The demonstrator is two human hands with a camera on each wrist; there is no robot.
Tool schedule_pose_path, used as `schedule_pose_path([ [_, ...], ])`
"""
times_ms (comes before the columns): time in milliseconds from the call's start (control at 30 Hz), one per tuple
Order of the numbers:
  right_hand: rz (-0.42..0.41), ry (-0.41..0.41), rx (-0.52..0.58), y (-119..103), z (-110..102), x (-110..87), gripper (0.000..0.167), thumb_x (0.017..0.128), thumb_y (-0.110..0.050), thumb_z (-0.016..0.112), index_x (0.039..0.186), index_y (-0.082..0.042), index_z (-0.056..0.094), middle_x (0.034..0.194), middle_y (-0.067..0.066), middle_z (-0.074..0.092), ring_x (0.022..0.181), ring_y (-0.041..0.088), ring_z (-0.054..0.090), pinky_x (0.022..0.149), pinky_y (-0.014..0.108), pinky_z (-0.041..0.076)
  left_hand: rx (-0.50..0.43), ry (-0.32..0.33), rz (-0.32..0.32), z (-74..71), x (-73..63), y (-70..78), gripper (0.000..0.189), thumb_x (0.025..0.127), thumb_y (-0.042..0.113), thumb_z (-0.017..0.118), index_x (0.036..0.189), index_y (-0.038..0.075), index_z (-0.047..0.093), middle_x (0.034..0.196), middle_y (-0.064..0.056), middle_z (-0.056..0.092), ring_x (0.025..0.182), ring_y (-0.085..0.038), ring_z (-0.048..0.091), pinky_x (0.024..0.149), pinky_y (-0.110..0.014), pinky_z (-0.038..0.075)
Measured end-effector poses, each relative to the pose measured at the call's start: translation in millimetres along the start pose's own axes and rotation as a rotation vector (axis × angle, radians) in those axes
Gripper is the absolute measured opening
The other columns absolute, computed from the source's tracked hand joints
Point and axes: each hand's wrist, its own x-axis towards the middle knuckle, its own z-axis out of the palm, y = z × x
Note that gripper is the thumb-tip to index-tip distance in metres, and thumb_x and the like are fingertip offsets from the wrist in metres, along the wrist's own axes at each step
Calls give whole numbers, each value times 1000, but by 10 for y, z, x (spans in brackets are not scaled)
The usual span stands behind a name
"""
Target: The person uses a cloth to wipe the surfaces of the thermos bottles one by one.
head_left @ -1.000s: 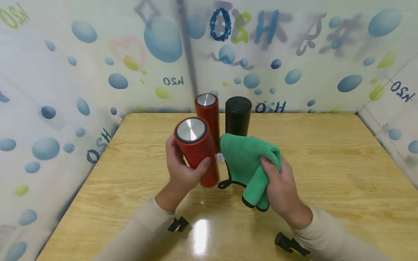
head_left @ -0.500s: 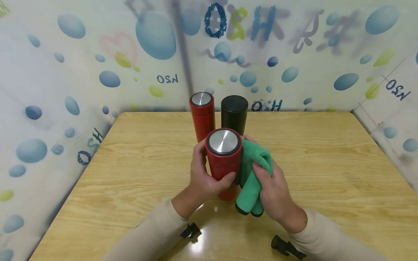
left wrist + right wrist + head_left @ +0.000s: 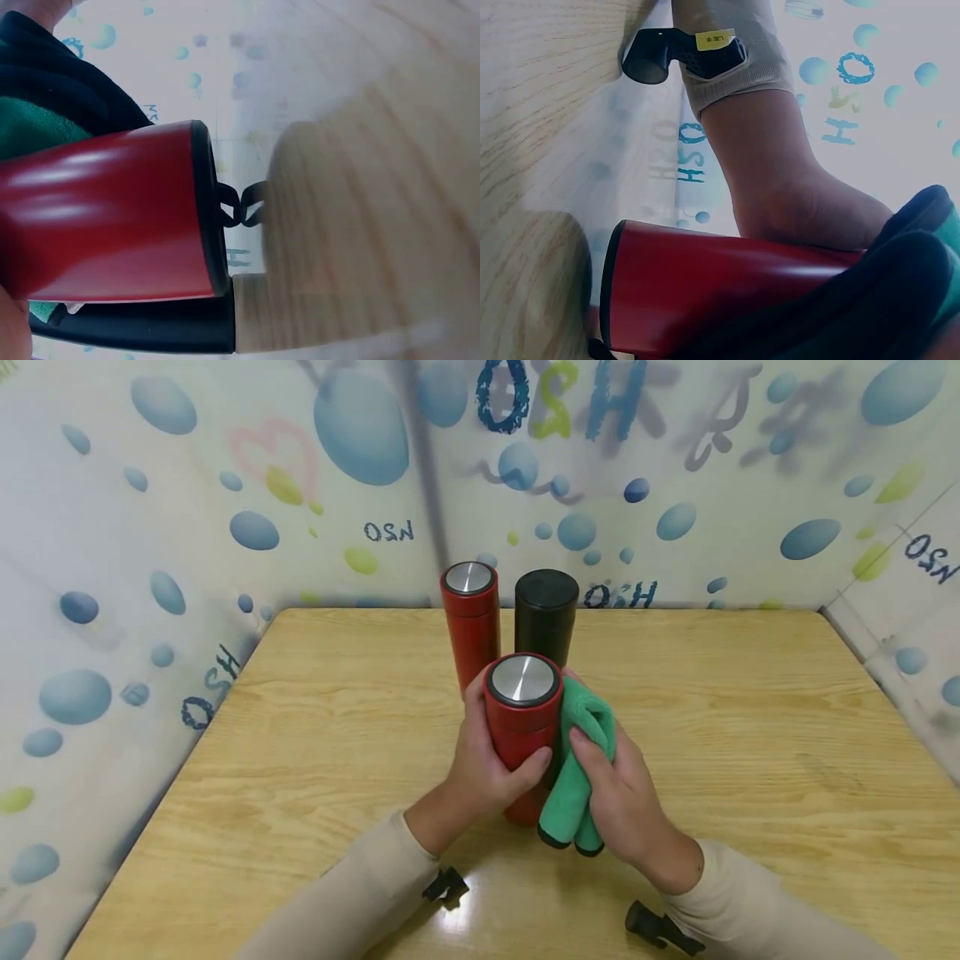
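My left hand grips a red thermos flask with a silver-topped lid, held a little tilted in front of me. The thumb lies across the flask's near side, the fingers behind its left. In my right hand a folded green cloth with black edging is pinched and lies against the flask's right side. The right wrist view shows the red flask's side partly covered by the cloth's dark edge. In the left wrist view the flask's black-rimmed base stands off the table, with a black cloth loop showing past it.
Behind the held flask stand a slimmer red thermos flask and a black one, both upright on the wooden table. A patterned wall rises at the table's back edge. Black camera mounts sit at both wrists.
My left hand has carried the red flask right and nearer to me, against the cloth. The cloth has gone from hanging spread out to bunched at the flask's side.
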Motion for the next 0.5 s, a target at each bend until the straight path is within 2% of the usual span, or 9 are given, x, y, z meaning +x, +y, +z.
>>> schedule_pose_path([
  [267, 11, 3, -18, 18, -14, -3, 52, 109, -15, 31, 160, -18, 22, 163, -5, 31, 149, 21, 33, 111, 18, 39, -4, 1, -9, 22, -6, -33, 84, 89, 53, 63, 147, 4, 26, 132, -18, 54, 120, -29, 56, 102, -41, 52],
  [500, -9, 19, -40, 14, -31, 3, 50, 109, -14, 31, 159, -17, 25, 161, -5, 34, 147, 18, 36, 111, 17, 38, -26, -15, -12, 26, -17, -29, 83, 88, 48, 66, 145, 5, 25, 135, -18, 52, 123, -30, 54, 101, -42, 53],
])
